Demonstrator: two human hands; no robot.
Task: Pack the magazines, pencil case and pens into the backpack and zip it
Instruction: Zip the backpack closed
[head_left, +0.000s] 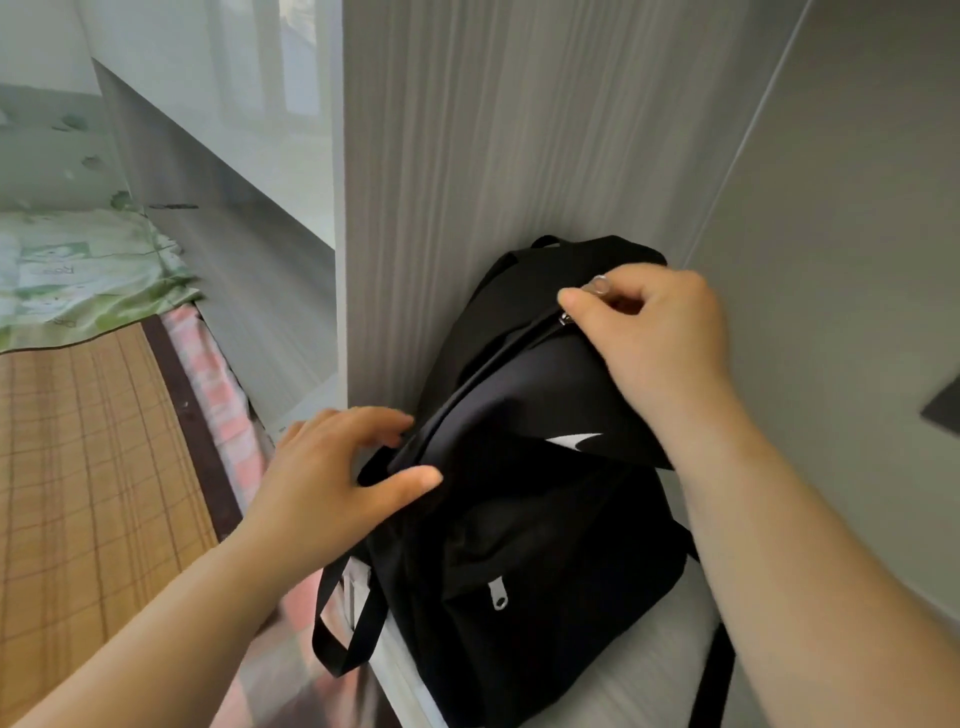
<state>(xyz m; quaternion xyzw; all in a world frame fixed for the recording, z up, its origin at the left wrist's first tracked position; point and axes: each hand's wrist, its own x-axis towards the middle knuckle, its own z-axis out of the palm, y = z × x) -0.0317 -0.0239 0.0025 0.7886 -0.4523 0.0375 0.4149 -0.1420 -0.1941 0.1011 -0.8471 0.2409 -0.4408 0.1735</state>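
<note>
A black backpack (524, 519) with a white logo stands on a white surface, leaning against a grey panel. My right hand (660, 332) pinches the zipper pull (566, 318) at the top of the bag's main zipper. My left hand (337, 467) holds the bag's left side at the lower end of that zipper, thumb on the front, fingers behind the fabric. The zipper line between the two hands looks closed. A second silver pull (497, 595) hangs on the front pocket. No magazines, pencil case or pens are visible.
The grey wood-grain panel (467, 156) rises directly behind the bag. To the left lies a bed with a bamboo mat (93, 467) and a green floral pillow (78, 275). A black strap (337, 623) hangs over the white surface's edge (675, 649).
</note>
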